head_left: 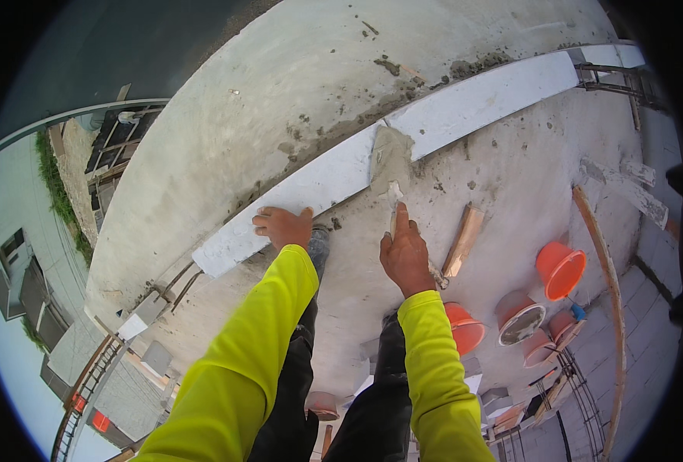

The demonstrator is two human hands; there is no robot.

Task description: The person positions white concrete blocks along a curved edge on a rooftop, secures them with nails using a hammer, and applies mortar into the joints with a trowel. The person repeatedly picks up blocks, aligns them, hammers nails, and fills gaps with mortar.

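A long low row of white blocks (310, 181) crosses the floor on a slant. My left hand (285, 228) rests on top of the row near its left end, thumb and fingers apart. In my right hand (407, 257) is the handle of a trowel (395, 191). Grey mortar (391, 154) covers the trowel's blade, which lies over the row at a joint between two blocks. The mortar hides the blade's own surface and part of that joint.
Right of my feet lie a short wooden piece (463, 240) and an orange bucket (562, 269). A grey-filled bucket (520, 317) stands nearby. A long wooden pole (605, 277) leans at the right. Mortar crumbs (387, 66) dot the floor beyond the blocks. Rebar (622, 83) sticks out at the far right.
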